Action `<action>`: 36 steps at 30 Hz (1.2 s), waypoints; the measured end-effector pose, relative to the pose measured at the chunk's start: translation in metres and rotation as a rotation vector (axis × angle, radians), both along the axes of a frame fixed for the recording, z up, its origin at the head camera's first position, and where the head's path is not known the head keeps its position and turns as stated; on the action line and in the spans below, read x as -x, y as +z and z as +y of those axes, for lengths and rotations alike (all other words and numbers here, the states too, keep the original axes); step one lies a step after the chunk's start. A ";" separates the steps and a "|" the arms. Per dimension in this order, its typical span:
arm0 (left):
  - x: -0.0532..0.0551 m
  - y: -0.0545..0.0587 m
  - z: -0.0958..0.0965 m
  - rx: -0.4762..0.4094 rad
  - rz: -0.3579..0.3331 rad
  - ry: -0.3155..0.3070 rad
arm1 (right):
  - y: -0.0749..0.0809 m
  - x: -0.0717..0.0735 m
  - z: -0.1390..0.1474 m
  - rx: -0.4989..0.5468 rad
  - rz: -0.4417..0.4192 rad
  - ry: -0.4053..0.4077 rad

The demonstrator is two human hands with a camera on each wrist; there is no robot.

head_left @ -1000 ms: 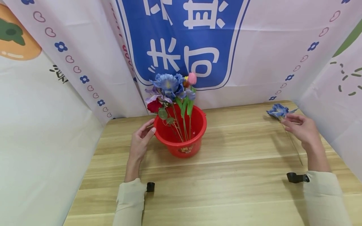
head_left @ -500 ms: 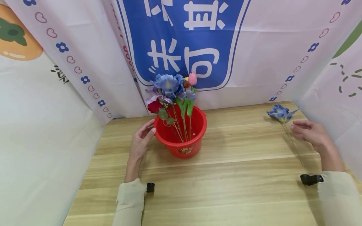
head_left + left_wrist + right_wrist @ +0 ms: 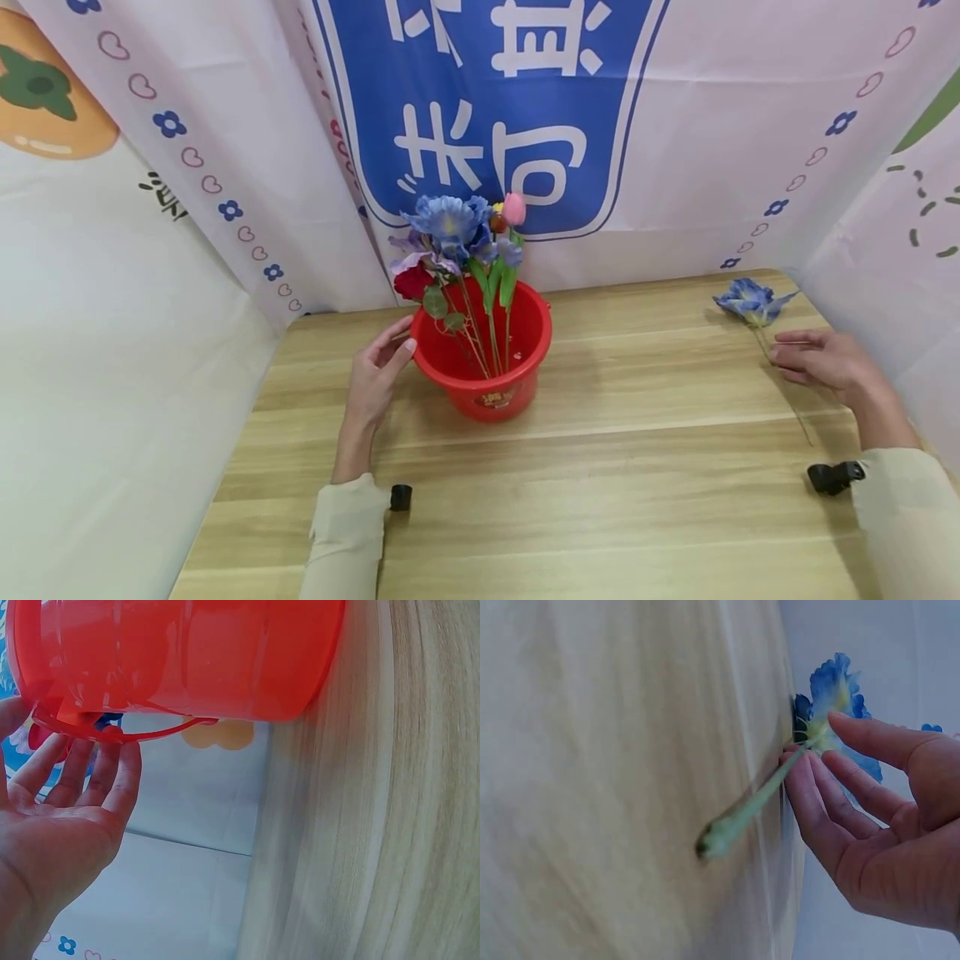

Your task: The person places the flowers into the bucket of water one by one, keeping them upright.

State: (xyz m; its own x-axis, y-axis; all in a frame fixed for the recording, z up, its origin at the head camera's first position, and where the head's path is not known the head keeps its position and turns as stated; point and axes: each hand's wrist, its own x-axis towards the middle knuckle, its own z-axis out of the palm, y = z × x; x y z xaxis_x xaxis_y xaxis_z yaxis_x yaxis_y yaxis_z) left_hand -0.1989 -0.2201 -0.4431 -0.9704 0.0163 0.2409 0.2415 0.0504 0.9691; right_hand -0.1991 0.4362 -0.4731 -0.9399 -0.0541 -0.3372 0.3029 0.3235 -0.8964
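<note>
My left hand (image 3: 372,379) holds the rim of a red bucket (image 3: 491,402), thumb and fingertips at its left side. In the left wrist view its fingers reach behind the bucket's thin handle (image 3: 161,734). Artificial flowers stand in the bucket: a large blue bloom (image 3: 447,221), a red rose (image 3: 412,281), a pink tulip (image 3: 513,208) and others. Far right, a single blue artificial flower (image 3: 752,302) lies on the table. My right hand (image 3: 825,365) is at its stem (image 3: 761,799). In the right wrist view the thumb stands apart from the fingers, whose tips are beside the stem.
Bucket and loose flower are on a wood-grain table (image 3: 600,500), well apart. A printed cloth (image 3: 675,167) hangs close behind the table, and pale cloths also line the left and right sides. Each wrist wears a small black camera mount (image 3: 835,477).
My right hand drew back from the loose flower's bloom toward the right, then came in at its stem lower down. The left hand and the bucket stay in place.
</note>
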 end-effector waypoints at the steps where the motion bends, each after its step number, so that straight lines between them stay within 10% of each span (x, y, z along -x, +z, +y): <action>1: 0.000 0.000 0.000 0.000 0.004 0.000 | 0.001 0.000 -0.001 -0.020 -0.005 0.002; 15: 0.000 0.001 0.000 -0.006 0.020 -0.012 | 0.011 -0.006 -0.031 0.056 0.102 -0.056; 36: 0.001 0.000 -0.002 0.005 0.009 -0.007 | 0.073 -0.011 -0.157 0.345 0.355 -0.145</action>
